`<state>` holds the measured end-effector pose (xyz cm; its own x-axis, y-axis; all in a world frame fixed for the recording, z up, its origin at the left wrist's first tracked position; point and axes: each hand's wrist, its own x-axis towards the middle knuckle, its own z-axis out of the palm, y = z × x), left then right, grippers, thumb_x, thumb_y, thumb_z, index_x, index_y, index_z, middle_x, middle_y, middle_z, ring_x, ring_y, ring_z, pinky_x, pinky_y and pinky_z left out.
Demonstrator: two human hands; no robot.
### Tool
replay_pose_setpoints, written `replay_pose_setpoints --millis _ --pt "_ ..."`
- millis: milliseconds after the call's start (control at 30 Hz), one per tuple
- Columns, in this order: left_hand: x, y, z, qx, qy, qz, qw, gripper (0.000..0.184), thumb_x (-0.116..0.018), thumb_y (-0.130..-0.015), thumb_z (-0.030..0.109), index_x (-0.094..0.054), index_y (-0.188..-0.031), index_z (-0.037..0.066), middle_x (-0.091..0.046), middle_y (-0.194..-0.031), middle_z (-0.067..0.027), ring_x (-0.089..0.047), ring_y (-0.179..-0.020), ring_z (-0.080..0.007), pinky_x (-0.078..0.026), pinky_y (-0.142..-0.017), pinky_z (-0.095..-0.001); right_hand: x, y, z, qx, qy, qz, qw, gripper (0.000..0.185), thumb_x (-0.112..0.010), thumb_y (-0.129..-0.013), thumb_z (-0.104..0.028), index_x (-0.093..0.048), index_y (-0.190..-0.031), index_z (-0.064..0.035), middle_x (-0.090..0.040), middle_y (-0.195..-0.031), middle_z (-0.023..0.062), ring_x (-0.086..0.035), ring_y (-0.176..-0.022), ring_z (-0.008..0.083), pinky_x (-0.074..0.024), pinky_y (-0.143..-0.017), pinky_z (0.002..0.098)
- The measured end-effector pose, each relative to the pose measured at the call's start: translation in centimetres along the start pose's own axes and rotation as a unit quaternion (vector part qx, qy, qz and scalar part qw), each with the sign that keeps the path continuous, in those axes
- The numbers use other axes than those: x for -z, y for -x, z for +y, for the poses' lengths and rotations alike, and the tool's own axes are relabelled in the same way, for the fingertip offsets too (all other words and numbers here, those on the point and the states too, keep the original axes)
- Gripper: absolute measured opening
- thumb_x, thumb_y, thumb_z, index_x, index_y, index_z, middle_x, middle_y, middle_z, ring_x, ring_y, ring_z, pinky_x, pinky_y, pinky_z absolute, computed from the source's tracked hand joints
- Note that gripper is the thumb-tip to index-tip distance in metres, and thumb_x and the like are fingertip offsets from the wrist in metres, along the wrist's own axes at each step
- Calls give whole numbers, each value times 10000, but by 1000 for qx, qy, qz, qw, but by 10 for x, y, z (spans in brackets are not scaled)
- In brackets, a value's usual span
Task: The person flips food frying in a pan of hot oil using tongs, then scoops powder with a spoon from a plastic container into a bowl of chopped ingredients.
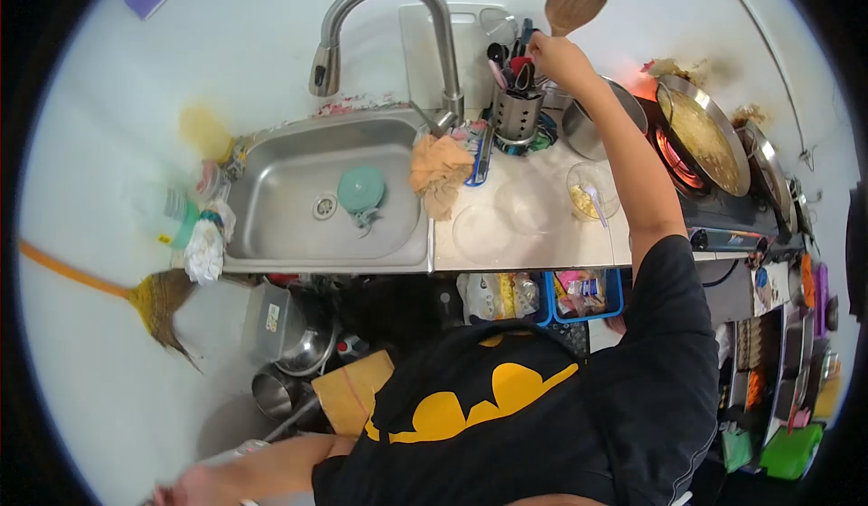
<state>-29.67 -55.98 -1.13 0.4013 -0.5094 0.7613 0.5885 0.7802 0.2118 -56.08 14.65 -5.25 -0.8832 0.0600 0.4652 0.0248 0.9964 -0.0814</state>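
My right hand is closed at the handle of a wooden spatula, whose blade points up above it. Just below and left of the hand, a perforated metal holder stands on the counter, full of utensils with dark, red and pink handles. My left hand is low at the bottom left edge, away from the counter; its fingers are blurred and partly cut off. A steel pot stands beside the holder, partly behind my right forearm. Nearer me, a glass bowl contains chopped yellowish pieces and a white spoon.
A pan of bubbling yellowish liquid sits on the stove at right, beside a glowing red burner. At left are a sink with a green item, a tall faucet and an orange cloth. Blue baskets are below the counter.
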Motion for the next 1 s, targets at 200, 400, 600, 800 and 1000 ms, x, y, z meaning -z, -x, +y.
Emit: replay_pose_setpoints --millis 200,400,600,800,1000 --pt "-167 251 72 398 207 -506 737 240 -503 -927 105 -640 -1106 23 -630 -1132 -147 -597 -994 -250 -482 -875 -374 84 50 -56 -5 -152 121 981 234 -552 -906 -266 -643 -1005 -74 -672 -853 154 -644 -811 338 -504 -728 418" --pt "-205 482 146 113 301 -773 547 410 -644 -830 200 -574 -1217 88 -555 -1187 -169 -504 -1127 -361 -395 -971 -477 101 162 -87 -26 -425 -6 905 256 -580 -943 -227 -641 -1095 -30 -637 -1029 43 -582 -949 122 -456 -799 267" --pt "-198 533 161 10 194 -822 535 477 -674 -790 195 -551 -1237 84 -530 -1220 -180 -517 -1083 -391 -446 -893 -470 105 289 -80 -230 -415 -16 880 270 -582 -934 -246 -636 -1104 -42 -655 -1031 49 -584 -954 125 -457 -811 278" --pt "-236 513 156 30 193 -787 585 298 -636 -795 149 -634 -1075 47 -633 -1014 -209 -595 -942 -378 -476 -828 -453 129 377 -86 -422 -414 73 803 291 -567 -945 -226 -599 -1151 -23 -643 -1054 49 -576 -947 109 -457 -826 262" --pt "-311 394 146 102 201 -700 678 278 -592 -888 236 -661 -1062 31 -666 -911 -197 -638 -833 -334 -490 -770 -406 145 433 -100 -457 -405 167 774 287 -545 -955 -219 -599 -1164 -30 -638 -1062 53 -565 -960 124 -441 -844 273"
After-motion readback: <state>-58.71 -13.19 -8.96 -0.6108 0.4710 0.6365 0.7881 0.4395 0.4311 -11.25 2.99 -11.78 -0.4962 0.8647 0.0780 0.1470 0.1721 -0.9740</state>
